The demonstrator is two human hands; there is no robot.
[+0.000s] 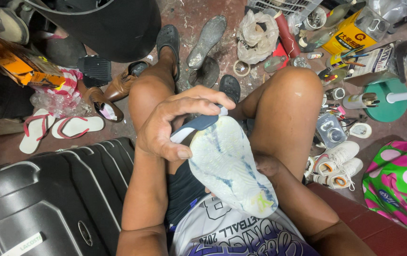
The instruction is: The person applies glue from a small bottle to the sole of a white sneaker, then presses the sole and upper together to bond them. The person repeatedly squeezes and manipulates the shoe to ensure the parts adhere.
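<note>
A sports shoe [229,166] lies upside down in my lap, its pale, worn sole with blue and yellow marks facing up. My left hand [175,123] grips the shoe at its toe end, fingers over the dark blue upper and thumb against the sole's edge. My right hand [266,164] is mostly hidden under the shoe's right side, between the sole and my right thigh, and seems to hold it from below. I sit with both knees raised.
A black hard suitcase [47,199] stands at the lower left. White and red flip-flops [56,128], brown shoes [113,92], loose soles [205,40], white sneakers [338,163], tins, tools, a yellow can [350,35] and a green dotted bag [400,182] crowd the floor.
</note>
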